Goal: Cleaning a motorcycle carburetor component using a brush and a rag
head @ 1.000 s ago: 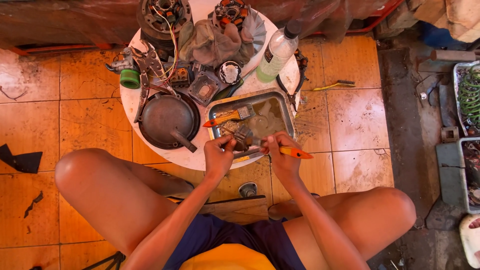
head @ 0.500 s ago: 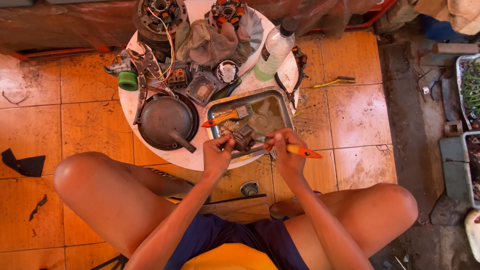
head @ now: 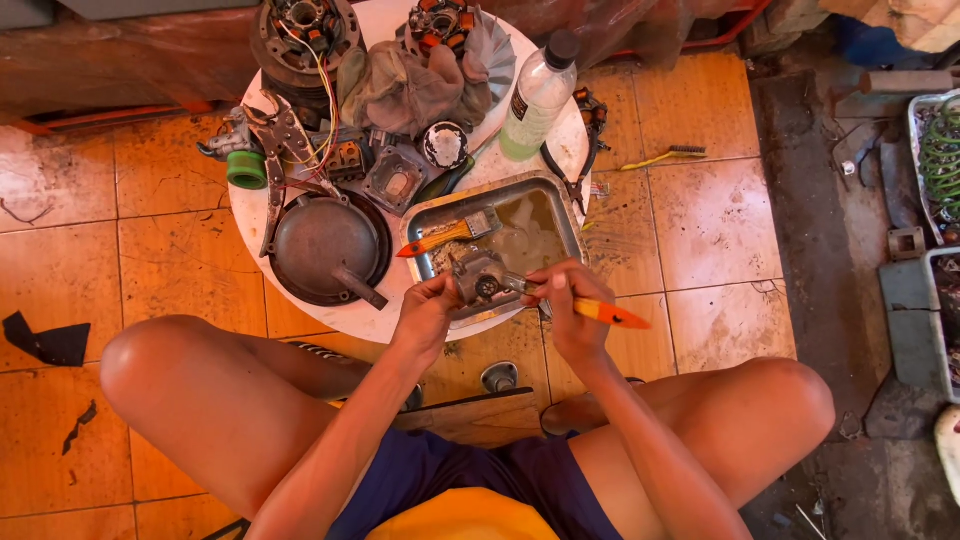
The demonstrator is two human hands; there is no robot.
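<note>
On the round white table (head: 250, 235) sit a dark domed pan (head: 325, 245), a rectangular metal tray (head: 570, 215) of murky brown liquid with a second brush (head: 450, 233) resting in it, and a clear plastic bottle (head: 535, 95) whose label is a dark strip too small to read. My left hand (head: 428, 310) grips a small grey metal part (head: 478, 278) over the tray's near edge. My right hand (head: 565, 305) is closed on an orange-handled brush (head: 600, 312) whose bristles are hidden against the part.
</note>
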